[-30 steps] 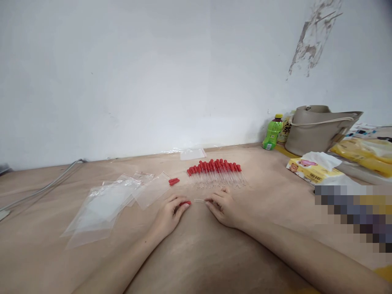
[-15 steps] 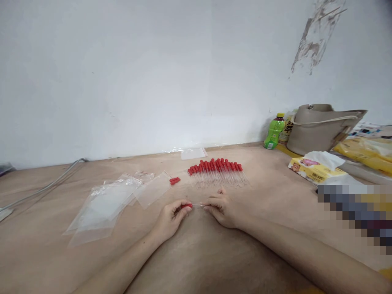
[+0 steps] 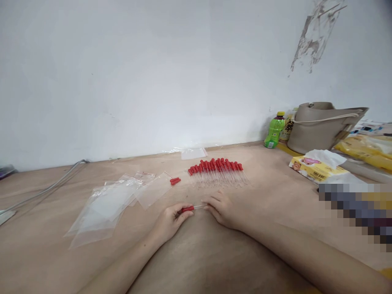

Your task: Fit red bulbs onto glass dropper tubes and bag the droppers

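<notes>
My left hand [image 3: 172, 221] pinches the red rubber bulb [image 3: 188, 208] of a glass dropper near the front middle of the table. From the bulb the clear tube [image 3: 198, 207] points right, and its far end lies between the thumb and fingers of my right hand [image 3: 221, 207]. Beyond my hands, a row of droppers with red bulbs [image 3: 218, 164] lies side by side, glass ends towards me. Left of that row are a few loose red bulbs [image 3: 175, 181]. Clear zip bags [image 3: 107, 204] overlap on the left side.
Another clear bag [image 3: 194, 153] lies by the wall. At the right are a green bottle [image 3: 275, 130], a grey-beige bag [image 3: 315, 132], a yellow tissue box [image 3: 318, 168] and yellow packages [image 3: 367, 151]. A grey cable [image 3: 49, 189] crosses the brown table [image 3: 183, 261] at the left.
More of the red bulb shows between my left fingers, and the dropper now slants slightly. The fingers of my right hand have shifted a little around the tube's end.
</notes>
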Action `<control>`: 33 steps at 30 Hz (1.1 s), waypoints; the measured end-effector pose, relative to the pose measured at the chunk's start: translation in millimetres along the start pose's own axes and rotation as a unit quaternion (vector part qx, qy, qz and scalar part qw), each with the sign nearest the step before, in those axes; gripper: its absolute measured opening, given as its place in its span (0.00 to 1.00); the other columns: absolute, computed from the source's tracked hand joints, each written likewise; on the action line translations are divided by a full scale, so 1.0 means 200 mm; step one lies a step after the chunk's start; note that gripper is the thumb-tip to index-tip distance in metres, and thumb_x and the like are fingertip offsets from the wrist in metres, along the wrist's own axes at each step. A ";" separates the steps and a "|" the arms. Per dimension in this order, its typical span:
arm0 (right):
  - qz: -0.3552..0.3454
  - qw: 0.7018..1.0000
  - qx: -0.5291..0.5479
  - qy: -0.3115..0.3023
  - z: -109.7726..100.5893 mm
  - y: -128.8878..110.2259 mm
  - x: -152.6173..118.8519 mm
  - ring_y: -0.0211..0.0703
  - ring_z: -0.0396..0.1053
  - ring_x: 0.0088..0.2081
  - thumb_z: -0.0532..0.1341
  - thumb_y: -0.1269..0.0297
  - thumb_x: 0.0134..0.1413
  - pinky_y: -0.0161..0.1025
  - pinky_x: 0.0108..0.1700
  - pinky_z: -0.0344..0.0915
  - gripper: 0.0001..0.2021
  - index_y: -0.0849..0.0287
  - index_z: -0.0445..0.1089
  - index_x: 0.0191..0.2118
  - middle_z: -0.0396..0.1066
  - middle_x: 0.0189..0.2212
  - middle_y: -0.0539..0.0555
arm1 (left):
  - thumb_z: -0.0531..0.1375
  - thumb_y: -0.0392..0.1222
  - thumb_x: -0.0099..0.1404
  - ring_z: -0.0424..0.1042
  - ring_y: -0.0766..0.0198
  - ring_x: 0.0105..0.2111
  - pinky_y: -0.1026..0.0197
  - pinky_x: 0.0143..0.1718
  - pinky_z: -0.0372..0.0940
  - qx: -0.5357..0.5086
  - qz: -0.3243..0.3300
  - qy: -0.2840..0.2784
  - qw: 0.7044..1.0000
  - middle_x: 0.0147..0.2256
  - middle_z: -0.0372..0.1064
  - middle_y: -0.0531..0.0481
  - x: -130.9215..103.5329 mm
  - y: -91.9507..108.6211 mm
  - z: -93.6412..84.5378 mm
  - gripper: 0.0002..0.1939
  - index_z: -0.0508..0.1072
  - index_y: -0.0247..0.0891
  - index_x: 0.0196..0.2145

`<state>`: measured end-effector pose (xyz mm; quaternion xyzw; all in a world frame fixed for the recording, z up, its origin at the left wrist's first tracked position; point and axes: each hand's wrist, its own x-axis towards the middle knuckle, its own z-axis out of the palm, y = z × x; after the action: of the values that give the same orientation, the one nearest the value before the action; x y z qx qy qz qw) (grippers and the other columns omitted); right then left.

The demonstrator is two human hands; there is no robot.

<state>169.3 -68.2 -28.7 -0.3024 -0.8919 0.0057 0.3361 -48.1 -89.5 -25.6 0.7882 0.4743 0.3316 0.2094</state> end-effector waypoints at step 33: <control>0.021 0.998 0.009 -0.056 0.01 -0.06 0.03 0.36 0.60 0.25 0.47 0.69 0.57 0.36 0.34 0.54 0.13 0.60 0.63 0.25 0.66 0.22 0.50 | 0.54 0.43 0.61 0.70 0.66 0.28 0.67 0.30 0.64 0.041 0.073 -0.026 0.996 0.29 0.72 0.52 -0.02 0.04 -0.01 0.09 0.72 0.39 0.35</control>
<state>158.4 -73.6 -24.8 -0.3176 -0.9025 0.0379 0.2884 -46.1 -96.1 -20.7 0.8371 0.4230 0.3056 0.1639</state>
